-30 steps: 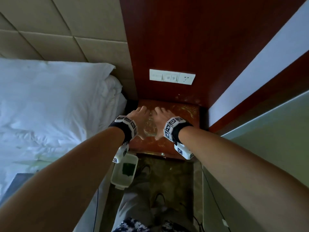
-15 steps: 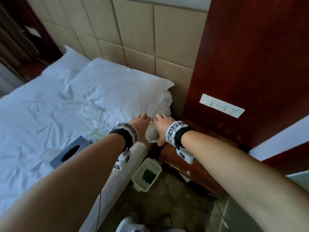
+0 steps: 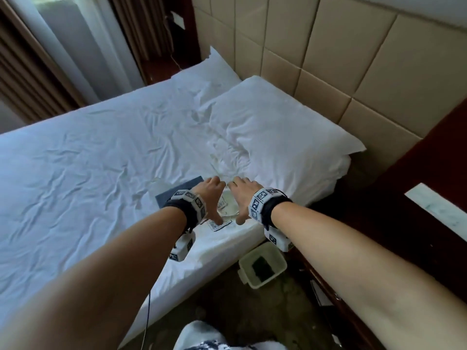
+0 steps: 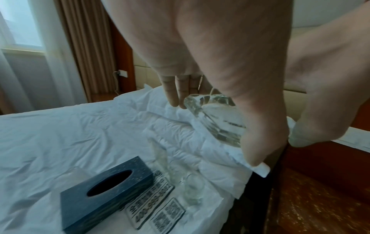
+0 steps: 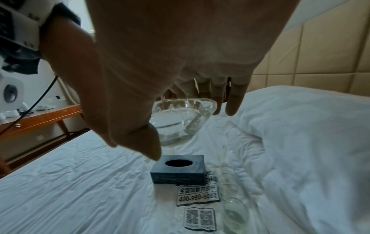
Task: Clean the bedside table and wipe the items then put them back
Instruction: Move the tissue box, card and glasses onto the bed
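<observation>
Left hand [image 3: 211, 198] and right hand [image 3: 241, 198] together gripping glass ashtray [image 5: 178, 120] above bed [image 3: 88, 160], tissue box [image 5: 178, 170], sign [image 5: 197, 195] and glass [image 5: 234, 212] lying below ashtray

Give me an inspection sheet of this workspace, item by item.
Surface: white bed sheet, wrinkled; bedside table only partly in view at right.
Job's things: clear glass ashtray held over the bed; dark tissue box, clear printed sign and a glass lying on the sheet.
Clutter: pale bin on the floor beside the bed.
Hands: left hand and right hand both hold the ashtray.
Cables: thin dark cable hanging under the left wrist.
Surroundings: pillow, padded headboard, curtains.
</observation>
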Demonstrator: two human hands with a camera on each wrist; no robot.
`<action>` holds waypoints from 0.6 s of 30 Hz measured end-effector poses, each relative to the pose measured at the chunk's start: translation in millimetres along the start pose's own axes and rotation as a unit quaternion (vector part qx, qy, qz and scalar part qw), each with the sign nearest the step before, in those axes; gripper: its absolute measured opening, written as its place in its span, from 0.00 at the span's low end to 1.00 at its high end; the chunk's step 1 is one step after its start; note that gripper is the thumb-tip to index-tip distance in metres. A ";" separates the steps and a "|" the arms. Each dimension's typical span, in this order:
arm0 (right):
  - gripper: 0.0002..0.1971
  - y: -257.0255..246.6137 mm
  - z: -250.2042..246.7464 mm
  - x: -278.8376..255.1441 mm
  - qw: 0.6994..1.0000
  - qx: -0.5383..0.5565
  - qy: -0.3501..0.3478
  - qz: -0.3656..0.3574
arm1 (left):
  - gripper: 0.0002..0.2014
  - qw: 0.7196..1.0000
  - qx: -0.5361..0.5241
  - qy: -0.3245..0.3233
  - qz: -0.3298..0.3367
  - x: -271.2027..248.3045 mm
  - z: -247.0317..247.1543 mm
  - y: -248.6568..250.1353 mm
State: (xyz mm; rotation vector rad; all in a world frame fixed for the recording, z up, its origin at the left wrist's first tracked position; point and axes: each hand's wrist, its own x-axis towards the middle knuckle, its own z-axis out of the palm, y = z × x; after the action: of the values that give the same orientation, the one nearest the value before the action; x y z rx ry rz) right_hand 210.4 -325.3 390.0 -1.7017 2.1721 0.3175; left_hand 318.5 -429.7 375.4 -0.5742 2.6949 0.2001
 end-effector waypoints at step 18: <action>0.57 -87.9 65.2 182.0 0.992 -0.020 -0.096 -0.079 | 0.59 0.987 -0.127 -0.023 -0.095 29.7 127.1 -149.8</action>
State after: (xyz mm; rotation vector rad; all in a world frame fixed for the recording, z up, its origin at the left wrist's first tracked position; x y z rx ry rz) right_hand 266.9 -483.0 259.4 -1.7736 1.8940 0.4627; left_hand 398.2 -549.2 238.1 -0.8846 2.5682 0.5022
